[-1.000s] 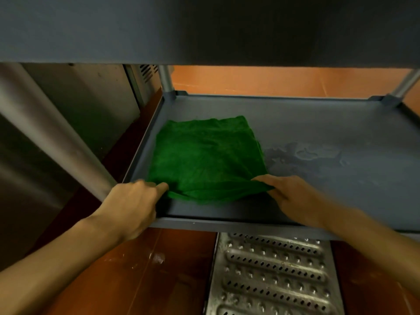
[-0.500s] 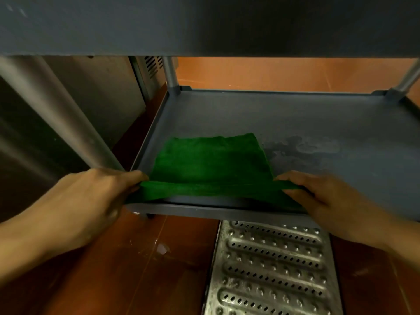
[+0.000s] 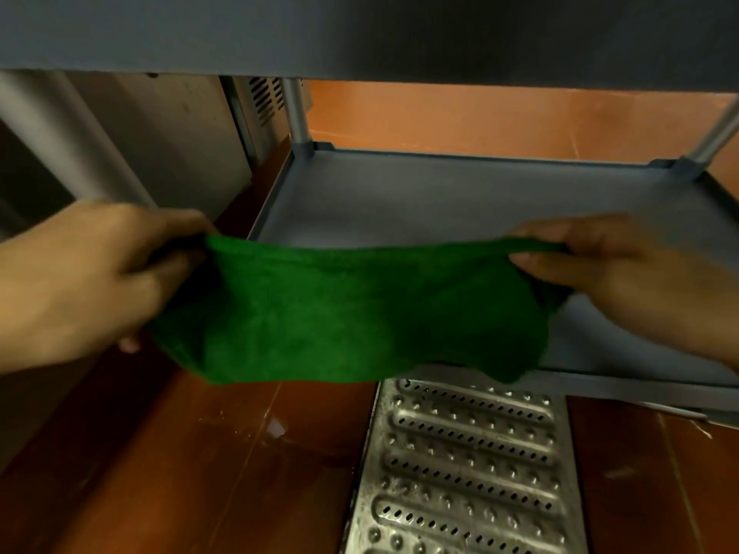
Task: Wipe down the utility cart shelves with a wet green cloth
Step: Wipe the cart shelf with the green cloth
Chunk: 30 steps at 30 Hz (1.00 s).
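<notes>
Over the grey cart shelf [image 3: 460, 193], left hand [image 3: 80, 281] and right hand [image 3: 624, 281] each pinch the hanging green cloth [image 3: 352, 313].

A glossy reddish-brown tiled floor [image 3: 192, 481] fills the lower view in dim light, with a small pale patch [image 3: 276, 427] on it. A ribbed, perforated steel drain grate [image 3: 464, 473] is set into it. At the left stands a grey metal cabinet [image 3: 160, 133] with vent slots [image 3: 262, 95]. Farther back, orange tiling [image 3: 480, 117] is more brightly lit.
</notes>
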{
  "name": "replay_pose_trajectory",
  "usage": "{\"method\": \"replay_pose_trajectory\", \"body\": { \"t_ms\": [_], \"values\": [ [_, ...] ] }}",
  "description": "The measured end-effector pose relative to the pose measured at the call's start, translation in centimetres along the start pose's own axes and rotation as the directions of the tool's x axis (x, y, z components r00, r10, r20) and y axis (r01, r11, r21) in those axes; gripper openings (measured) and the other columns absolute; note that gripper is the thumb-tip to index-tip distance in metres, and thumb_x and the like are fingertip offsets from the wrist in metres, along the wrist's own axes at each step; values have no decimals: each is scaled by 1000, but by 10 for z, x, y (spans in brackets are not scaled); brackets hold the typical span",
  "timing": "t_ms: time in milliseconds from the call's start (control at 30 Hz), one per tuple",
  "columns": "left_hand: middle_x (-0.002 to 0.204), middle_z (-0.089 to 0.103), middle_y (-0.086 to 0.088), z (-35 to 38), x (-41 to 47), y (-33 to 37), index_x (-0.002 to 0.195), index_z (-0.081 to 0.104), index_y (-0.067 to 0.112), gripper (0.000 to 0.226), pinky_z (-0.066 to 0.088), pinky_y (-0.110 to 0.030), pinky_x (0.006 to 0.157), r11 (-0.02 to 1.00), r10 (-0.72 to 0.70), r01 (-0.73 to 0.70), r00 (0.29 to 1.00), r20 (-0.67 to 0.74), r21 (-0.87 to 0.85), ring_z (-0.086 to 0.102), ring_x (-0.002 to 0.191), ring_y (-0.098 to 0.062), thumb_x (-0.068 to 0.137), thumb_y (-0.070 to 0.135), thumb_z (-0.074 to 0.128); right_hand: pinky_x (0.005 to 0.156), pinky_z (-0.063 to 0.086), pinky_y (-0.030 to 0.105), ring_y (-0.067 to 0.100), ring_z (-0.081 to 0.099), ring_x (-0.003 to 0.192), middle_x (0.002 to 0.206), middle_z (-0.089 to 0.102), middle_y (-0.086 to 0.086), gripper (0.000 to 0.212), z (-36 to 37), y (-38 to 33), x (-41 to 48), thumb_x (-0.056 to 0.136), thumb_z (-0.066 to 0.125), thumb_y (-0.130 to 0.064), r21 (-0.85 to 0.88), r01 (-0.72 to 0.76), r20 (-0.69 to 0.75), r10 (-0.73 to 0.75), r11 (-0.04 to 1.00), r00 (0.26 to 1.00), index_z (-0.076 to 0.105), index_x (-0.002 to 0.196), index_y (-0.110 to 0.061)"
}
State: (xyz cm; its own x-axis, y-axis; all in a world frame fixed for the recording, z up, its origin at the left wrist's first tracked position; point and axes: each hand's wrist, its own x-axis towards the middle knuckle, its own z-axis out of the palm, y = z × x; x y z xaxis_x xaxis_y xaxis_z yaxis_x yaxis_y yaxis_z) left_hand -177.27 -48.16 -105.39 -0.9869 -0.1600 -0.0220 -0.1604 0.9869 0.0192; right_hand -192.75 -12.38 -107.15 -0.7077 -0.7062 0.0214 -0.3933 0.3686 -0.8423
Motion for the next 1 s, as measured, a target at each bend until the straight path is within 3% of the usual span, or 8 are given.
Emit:
{"method": "replay_pose_trajectory", "body": {
  "t_ms": [133,233,400,500,600,767,900,1000],
  "values": [
    [74,65,3,-13,47,49,109,61,23,23,56,-43,65,993,100,-101,995,-8,-68,62,64,-12,94,23,44,82,56,28,21,66,87,88,72,6,20,-12,8,58,93,58,-7,85,-153,-180,167,985,969,72,84,-18],
    [98,61,-13,-4,104,61,112,59,10,20,48,-38,74,996,91,-91,995,41,5,58,80,-26,96,12,48,94,54,44,29,66,98,102,71,13,15,-24,15,108,93,58,-11,-88,-199,-226,175,976,958,73,95,-13],
    [93,58,-17,11,176,46,109,61,7,19,41,-35,69,997,-75,71,983,-168,-32,45,65,-21,95,4,47,81,47,30,27,60,101,114,65,15,28,-30,42,164,98,48,-11,-293,-245,-401,114,924,909,67,118,-8],
    [111,62,-23,27,181,37,116,61,6,25,44,-38,76,993,-91,73,973,-212,-93,55,83,-32,97,2,45,72,45,23,28,62,91,104,67,15,28,-13,66,167,96,47,-10,-416,-232,-419,40,879,907,69,114,-9],
    [122,61,-21,60,166,33,126,60,13,35,47,-42,92,999,-21,22,1000,13,-48,58,107,-40,94,7,49,69,46,23,24,64,82,96,68,13,25,17,97,150,93,52,-10,-425,-187,-301,56,886,952,70,111,-13],
    [132,56,-10,116,138,32,137,50,27,61,49,-44,98,998,62,-68,949,309,9,55,118,-33,83,54,59,114,26,30,20,34,142,154,39,-1,65,51,130,118,84,69,-25,-550,-116,129,221,827,967,45,145,-26],
    [135,49,-11,138,130,34,144,37,23,76,48,-45,96,983,91,-125,967,236,134,48,121,-35,83,65,53,122,13,43,15,7,151,164,9,-5,96,58,141,112,71,57,-52,-612,-41,226,225,790,948,16,155,-31],
    [125,56,-16,145,128,34,133,48,16,49,51,-51,87,972,136,-156,983,120,174,53,110,-40,93,45,50,121,20,42,20,17,149,162,18,-1,80,59,146,112,88,56,-38,-655,21,178,126,756,976,14,156,-30]
  ]
}}
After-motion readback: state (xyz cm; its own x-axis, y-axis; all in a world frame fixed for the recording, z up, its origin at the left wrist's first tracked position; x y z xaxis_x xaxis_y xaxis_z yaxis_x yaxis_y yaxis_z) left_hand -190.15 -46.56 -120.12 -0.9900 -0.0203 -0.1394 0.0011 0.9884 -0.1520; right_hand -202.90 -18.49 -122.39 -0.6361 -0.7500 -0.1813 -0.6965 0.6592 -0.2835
